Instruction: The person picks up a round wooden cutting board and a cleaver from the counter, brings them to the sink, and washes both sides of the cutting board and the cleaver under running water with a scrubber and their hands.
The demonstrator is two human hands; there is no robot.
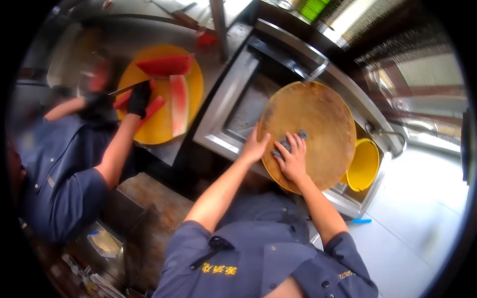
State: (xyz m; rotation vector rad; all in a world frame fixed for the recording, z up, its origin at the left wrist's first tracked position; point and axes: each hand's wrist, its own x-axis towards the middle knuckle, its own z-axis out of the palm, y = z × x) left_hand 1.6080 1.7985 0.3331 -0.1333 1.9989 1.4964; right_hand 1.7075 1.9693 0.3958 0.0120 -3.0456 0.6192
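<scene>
A person in a navy uniform (238, 251) leans in over a steel sink (216, 138), bare forearms reaching forward, the left angled inward and the right bent back toward the body. Pale tiled floor (412, 218) shows off to the right. On the left, a co-worker (57, 181) stands at a grey counter (208, 74). The round wooden board (323, 119) lies across part of the sink, right under the person's hands, its face browned and stained. A smaller yellow board (196, 102) on the counter carries watermelon pieces (179, 107), with a knife (123, 90) at the co-worker's black gloves (139, 99). A yellow bucket (365, 169) sits just beside the wooden board's right edge. The left hand's grip (255, 148) is partly closed on the rim, thumb over the face; the right hand's grip (294, 161) is spread, fingers bent over a grey scrubber (282, 148) pressed to the wood
</scene>
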